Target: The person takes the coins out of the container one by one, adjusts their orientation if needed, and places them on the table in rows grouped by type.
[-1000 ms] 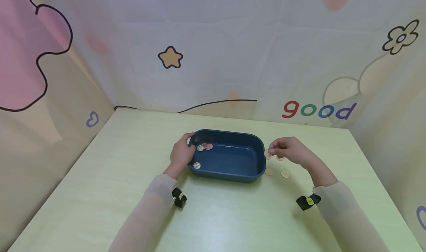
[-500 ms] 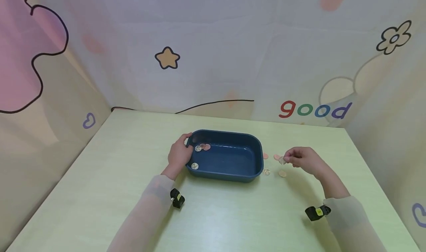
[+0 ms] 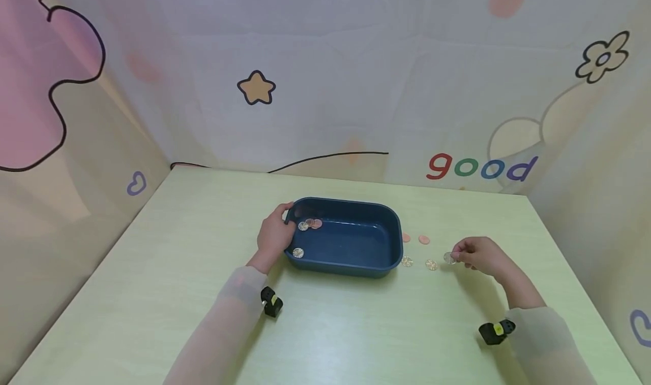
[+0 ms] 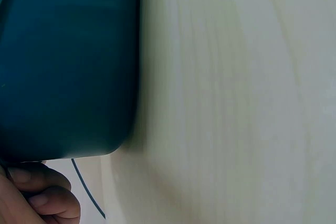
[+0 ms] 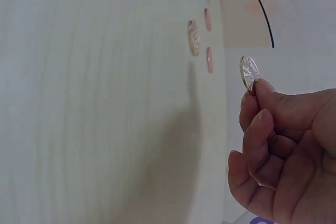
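Note:
My left hand (image 3: 274, 237) grips the left end of a dark blue rectangular tub (image 3: 351, 271), thumb over the rim; the left wrist view shows its curled fingers (image 4: 52, 200) at the tub's end. Several coins lie inside along the left side, among them a silvery coin (image 3: 298, 252) and a copper-coloured coin (image 3: 317, 224). To the right of the tub, my right hand (image 3: 480, 255) pinches a silvery coin (image 5: 249, 74) between thumb and forefinger, above the table. Between tub and hand lie two copper-coloured coins, one a copper coin (image 3: 424, 239), and two pale gold coins, one a gold coin (image 3: 431, 264).
The pale wooden table (image 3: 335, 328) carries the tub and coins. Behind it hangs a printed cloth backdrop (image 3: 325, 91), which also closes off both sides. A small black camera (image 3: 497, 332) sits on the right wrist, another black camera (image 3: 272, 302) on the left.
My right hand has moved right and toward the near edge, away from the tub, with the coin still pinched. My left hand keeps its grip on the tub.

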The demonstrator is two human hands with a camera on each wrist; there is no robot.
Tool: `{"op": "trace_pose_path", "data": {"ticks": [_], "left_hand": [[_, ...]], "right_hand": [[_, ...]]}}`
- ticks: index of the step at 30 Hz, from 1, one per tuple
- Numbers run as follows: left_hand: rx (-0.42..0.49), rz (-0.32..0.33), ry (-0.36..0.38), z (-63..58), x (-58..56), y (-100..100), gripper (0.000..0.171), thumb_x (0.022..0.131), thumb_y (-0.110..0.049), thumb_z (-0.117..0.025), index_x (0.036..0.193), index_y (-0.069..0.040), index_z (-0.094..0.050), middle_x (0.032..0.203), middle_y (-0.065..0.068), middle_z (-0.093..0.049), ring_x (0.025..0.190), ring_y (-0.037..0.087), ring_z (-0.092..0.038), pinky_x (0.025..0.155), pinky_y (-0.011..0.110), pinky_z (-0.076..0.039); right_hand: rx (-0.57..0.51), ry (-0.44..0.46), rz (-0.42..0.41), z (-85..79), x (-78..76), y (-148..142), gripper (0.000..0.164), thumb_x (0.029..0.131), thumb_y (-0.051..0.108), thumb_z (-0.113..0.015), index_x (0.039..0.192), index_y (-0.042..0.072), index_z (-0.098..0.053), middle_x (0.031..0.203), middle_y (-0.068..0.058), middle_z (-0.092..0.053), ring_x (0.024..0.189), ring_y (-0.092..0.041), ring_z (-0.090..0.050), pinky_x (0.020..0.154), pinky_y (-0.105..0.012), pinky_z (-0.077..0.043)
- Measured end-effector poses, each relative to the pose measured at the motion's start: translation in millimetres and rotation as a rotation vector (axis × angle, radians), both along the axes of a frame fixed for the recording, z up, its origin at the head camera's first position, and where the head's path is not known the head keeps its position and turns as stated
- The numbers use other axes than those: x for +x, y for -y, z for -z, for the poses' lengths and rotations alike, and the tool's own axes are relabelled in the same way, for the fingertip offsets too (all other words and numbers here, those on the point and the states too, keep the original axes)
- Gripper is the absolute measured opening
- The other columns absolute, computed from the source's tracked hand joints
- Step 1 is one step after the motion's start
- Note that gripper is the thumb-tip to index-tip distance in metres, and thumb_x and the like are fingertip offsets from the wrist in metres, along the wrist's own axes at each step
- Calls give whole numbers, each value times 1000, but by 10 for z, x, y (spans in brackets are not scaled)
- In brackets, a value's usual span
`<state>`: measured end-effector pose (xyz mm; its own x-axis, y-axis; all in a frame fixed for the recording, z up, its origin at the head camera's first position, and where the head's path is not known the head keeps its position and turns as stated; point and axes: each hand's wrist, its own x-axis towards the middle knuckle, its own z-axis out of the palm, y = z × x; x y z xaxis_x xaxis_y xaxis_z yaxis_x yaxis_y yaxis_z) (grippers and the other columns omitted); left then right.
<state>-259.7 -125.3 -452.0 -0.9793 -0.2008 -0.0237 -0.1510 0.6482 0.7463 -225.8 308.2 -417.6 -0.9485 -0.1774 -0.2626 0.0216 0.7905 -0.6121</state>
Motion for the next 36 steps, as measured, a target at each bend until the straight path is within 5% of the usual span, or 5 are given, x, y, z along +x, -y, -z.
{"op": "trace_pose_path", "data": {"ticks": [13,36], "left_hand": [[4,-5,14,-21,4,3,56,94,-10,-53,149,-19,-55,57,-4,-37,52,12,-39,48,25,-25],[-2,0,16,-21,1,-17,55,94,-11,-54,149,-20,-55,60,-3,-38,54,13,-40,49,25,-26]], "right_hand": [[48,51,16,140,-20,-208,22,100,9,-60,104,-11,-66,79,-2,-57,73,-16,-50,63,-26,-43],[127,-21,4,206,-39,-241,19,98,8,-62,95,-10,-70,76,-4,-57,72,-17,-48,66,-30,-40]]}}
